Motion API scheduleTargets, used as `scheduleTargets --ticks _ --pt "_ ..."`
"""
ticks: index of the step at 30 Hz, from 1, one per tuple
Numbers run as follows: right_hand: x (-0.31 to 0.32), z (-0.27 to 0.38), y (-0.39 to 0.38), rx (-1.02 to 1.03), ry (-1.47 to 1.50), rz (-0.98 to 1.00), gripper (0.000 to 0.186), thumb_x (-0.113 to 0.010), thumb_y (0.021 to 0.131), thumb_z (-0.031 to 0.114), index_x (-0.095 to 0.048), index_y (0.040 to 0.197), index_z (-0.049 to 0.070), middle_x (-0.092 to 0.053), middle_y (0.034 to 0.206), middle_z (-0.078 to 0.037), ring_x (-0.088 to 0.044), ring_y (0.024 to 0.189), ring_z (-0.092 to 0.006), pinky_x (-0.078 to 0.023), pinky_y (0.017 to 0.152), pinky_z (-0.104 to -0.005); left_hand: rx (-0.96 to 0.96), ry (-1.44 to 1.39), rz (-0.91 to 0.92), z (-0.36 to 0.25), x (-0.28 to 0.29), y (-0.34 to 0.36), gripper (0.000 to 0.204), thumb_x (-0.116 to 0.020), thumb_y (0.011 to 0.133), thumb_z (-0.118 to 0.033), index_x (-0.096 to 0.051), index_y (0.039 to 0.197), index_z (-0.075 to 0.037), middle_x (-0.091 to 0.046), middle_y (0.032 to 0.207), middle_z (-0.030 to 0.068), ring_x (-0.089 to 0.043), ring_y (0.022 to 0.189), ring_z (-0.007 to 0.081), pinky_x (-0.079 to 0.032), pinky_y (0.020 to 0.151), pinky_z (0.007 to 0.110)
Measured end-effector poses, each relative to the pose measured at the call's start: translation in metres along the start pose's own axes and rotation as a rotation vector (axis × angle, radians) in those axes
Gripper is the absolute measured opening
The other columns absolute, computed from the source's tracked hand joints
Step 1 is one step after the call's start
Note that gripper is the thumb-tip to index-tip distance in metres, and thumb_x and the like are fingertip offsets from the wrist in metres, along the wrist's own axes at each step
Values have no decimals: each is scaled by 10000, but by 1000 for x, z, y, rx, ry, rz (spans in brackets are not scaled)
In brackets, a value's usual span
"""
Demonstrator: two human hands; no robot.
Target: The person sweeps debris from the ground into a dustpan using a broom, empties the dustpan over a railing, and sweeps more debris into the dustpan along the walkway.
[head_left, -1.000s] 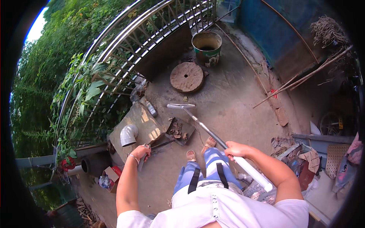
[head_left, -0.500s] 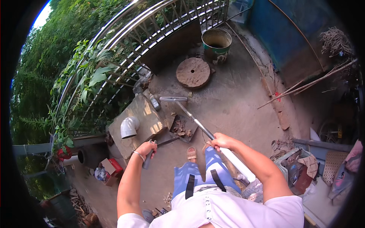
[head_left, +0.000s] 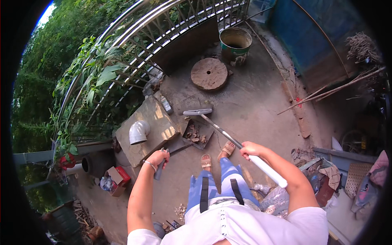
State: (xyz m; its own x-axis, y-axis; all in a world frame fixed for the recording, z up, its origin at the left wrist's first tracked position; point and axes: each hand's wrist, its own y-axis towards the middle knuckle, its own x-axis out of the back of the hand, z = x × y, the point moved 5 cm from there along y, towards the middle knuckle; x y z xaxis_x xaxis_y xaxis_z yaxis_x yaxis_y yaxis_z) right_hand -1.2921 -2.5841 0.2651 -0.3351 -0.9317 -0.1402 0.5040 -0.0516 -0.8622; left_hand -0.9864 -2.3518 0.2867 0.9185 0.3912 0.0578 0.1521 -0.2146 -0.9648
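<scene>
My right hand is closed round the pole of a long-handled broom, whose white grip end runs past my right forearm. Its grey bar-shaped head is just beyond the dustpan; the underside is hidden. In my left hand, closed, is the grey upright handle of a dark dustpan. The pan lies on the ground ahead of my feet, with dry brown leaves in it. Close to my left hand, a silver elbow pipe stands on a stone slab.
A round stone with a centre hole and a worn green bucket stand ahead. Metal railing with plants borders the left. Long sticks jut in from the right. A red box lies left, bagged clutter right.
The broom has shifted right and slightly nearer, its head moving rightward beyond the dustpan. My right hand moved right with it. My left hand and the dustpan stay almost in place.
</scene>
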Motion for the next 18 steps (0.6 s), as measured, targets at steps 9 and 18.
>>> scheduleTargets --ticks 9,18 --pt "-35 -22 -1 -19 -63 -170 154 -487 652 52 -380 756 11 -449 527 -49 -449 402 -117 -363 342 -269 -19 9 -12 5 6 5 85 -508 628 -45 -466 686 -90 -463 576 27 -427 424 130 -368 368 272" --pt "-61 -53 -42 -152 576 176 121 -490 685 58 -437 786 16 -434 495 -32 -439 377 -118 -363 316 -261 -31 5 25 3 5 5 102 -528 663 -103 -439 622 -75 -452 540 54 -413 400 137 -362 366 292"
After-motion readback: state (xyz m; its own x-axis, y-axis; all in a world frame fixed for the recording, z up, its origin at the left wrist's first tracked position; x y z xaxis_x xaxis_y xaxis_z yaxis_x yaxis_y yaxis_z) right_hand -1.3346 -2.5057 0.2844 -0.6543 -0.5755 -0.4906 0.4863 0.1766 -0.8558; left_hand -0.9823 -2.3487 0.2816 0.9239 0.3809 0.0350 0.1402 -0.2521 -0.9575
